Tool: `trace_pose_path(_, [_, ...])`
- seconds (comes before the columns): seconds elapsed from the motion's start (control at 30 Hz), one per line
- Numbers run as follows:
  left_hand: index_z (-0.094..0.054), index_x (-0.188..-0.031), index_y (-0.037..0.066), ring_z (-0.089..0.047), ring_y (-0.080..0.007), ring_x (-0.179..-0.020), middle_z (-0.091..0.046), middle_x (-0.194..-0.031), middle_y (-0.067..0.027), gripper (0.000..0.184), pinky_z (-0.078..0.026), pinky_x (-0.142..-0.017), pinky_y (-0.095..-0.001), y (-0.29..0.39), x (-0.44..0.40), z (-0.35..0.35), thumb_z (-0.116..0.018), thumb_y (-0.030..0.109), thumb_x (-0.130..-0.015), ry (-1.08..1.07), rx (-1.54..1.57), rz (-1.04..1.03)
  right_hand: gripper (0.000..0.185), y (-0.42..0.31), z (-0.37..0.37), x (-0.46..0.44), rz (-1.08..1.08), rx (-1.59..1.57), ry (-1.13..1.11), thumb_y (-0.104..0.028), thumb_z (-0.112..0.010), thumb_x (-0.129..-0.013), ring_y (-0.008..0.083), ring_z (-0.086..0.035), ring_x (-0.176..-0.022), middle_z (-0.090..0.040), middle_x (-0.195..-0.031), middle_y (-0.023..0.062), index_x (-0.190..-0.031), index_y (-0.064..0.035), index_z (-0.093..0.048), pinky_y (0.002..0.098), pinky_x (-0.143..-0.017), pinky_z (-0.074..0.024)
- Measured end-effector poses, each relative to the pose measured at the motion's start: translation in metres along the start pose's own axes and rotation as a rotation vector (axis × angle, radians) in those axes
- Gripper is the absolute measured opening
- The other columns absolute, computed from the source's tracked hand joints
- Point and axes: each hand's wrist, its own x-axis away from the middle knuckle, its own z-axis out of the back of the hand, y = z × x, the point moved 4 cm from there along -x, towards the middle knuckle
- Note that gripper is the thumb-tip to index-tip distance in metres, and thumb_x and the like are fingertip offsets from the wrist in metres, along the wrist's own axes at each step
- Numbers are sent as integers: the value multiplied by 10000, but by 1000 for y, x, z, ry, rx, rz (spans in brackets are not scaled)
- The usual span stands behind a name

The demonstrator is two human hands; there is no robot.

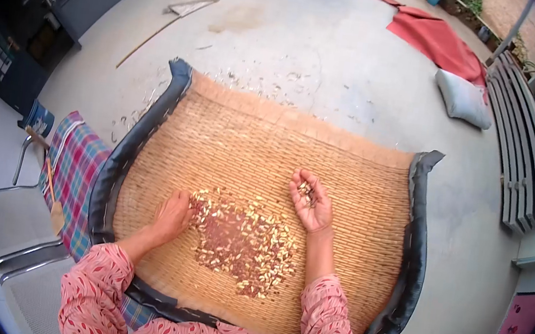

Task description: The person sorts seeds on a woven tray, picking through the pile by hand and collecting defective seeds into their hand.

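Observation:
A woven winnowing basket with a dark bound rim lies in front of me. On it spreads a heap of small pale-yellow, seed-like pieces mixed with reddish-brown bits. My left hand is at the heap's left edge, palm down, its fingers bent together; whatever they pinch is hidden. To the right of the heap, my right hand is turned palm up above the weave. Its curled fingers cup a few of the small pieces, pale and dark ones together.
Metal-framed chairs and a plaid cloth are at the left. Scattered debris lies on the concrete floor beyond the basket, with a long-handled tool. A grey cushion, red cloth and slatted panels are at right.

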Motion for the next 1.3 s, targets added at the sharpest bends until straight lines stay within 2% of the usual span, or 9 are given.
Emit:
trace_pose_path(0.13, [-405, -1107, 8, -530, -438, -876, -504, -971, -245, 393, -438, -761, -489, -9, -1, -6, -667, 159, -856, -22, 9, 58, 334, 2, -8, 2, 2, 3, 23, -152, -477, -1020, 301, -590, -1168, -587, -1265, 224, -1224, 99, -558, 423, -1049, -486])
trace_pose_path(0.4, [-411, -1225, -8, -507, -418, -924, -487, -1028, -233, 477, -430, -806, -458, 42, -5, -30, -668, 145, -854, 59, 283, -271, 319, 1, -7, 2, 3, -15, 19, -143, -478, -1017, 302, -595, -1155, -587, -1255, 232, -1201, 101, -569, 425, -1041, -496])
trace_pose_path(0.57, [-430, -1301, 44, -542, -395, -977, -498, -1101, -209, 515, -474, -814, -445, 107, 1, -18, -675, 128, -856, -37, 264, -414, 312, 2, -9, 2, 14, -28, 38, -135, -482, -1014, 310, -604, -1143, -596, -1239, 236, -1193, 104, -570, 432, -1031, -505])
trace_pose_path(0.67, [-472, -1276, 74, -567, -384, -962, -504, -1117, -193, 475, -497, -788, -455, 122, 13, -28, -676, 119, -850, -323, 241, -476, 307, 1, -9, -2, 24, -20, 33, -134, -494, -1008, 313, -606, -1139, -599, -1234, 237, -1184, 106, -570, 437, -1018, -513])
trace_pose_path(0.8, [-521, -1179, 91, -596, -357, -945, -512, -1080, -170, 374, -522, -759, -447, 118, 34, -37, -633, 93, -823, -459, 73, -572, 309, 1, -1, -3, 0, -6, 124, -133, -518, -995, 319, -608, -1129, -608, -1214, 233, -1184, 108, -563, 438, -992, -528])
trace_pose_path(0.83, [-529, -1076, 66, -591, -388, -985, -511, -1104, -188, 294, -520, -741, -475, 102, 40, -47, -615, 64, -796, -363, 71, -658, 313, 1, 1, -4, -20, -57, 84, -132, -521, -993, 316, -601, -1140, -601, -1225, 234, -1185, 113, -560, 437, -1007, -518])
trace_pose_path(0.9, [-551, -966, 44, -607, -376, -864, -521, -995, -192, 181, -504, -693, -475, 92, 44, -33, -588, 33, -788, -444, 27, -547, 344, -2, 0, -4, -61, -107, -35, -142, -482, -1014, 322, -563, -1196, -567, -1274, 243, -1219, 130, -532, 447, -1084, -453])
trace_pose_path(1.17, [-525, -911, 2, -604, -374, -814, -547, -880, -162, 146, -481, -684, -460, 34, 48, -2, -626, 35, -810, -558, -66, -243, 452, -12, 7, -8, -163, -248, -208, -154, -401, -1042, 366, -360, -1377, -354, -1455, 303, -1342, 182, -366, 479, -1189, -291])
trace_pose_path(1.3, [-524, -884, -3, -612, -358, -754, -586, -813, -159, 117, -475, -646, -437, 17, 37, -3, -624, 35, -838, -410, -29, -328, 465, -12, 3, -8, -188, -247, -246, -146, -394, -1043, 370, -322, -1402, -299, -1492, 306, -1370, 178, -328, 477, -1198, -273])
